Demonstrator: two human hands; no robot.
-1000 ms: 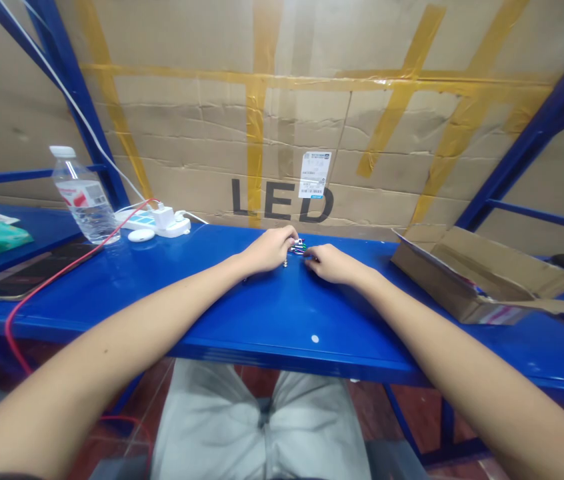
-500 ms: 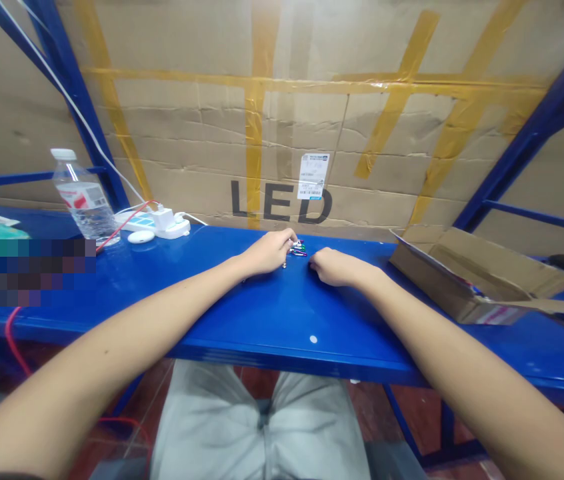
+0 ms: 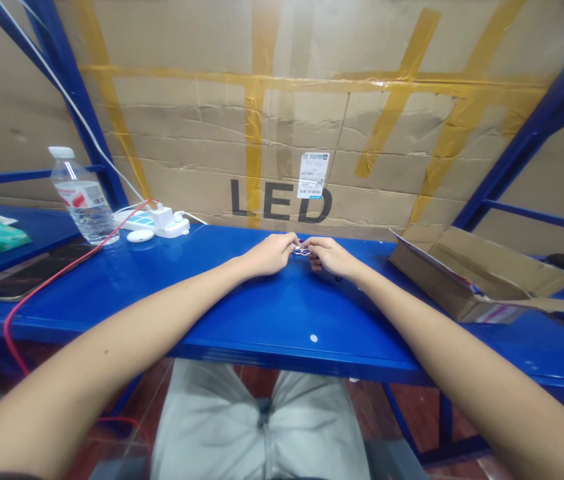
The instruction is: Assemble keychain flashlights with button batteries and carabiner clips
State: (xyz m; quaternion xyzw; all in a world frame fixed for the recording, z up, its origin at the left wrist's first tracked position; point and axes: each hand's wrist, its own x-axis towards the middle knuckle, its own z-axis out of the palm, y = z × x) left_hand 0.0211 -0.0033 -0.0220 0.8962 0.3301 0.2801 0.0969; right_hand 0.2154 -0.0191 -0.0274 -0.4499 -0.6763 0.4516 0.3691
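Note:
My left hand is closed in a pinch above the blue table, on a bunch of small shiny metallic pieces with purple and silver glints. From the other side my right hand meets it, thumb and forefinger pressed together at the same pieces, its other fingers curled under. The pieces are tiny and mostly covered by fingertips, so their kind cannot be made out. Both wrists stay low over the far half of the table.
An open cardboard box stands at the right. On the left are a water bottle, a white power strip, a round white disc, a dark phone and a red cable. A large carton backs the table.
My right hand has lifted slightly and turned its fingertips in to the shiny pieces, where before it rested as a fist just right of them. The left hand stays nearly in place.

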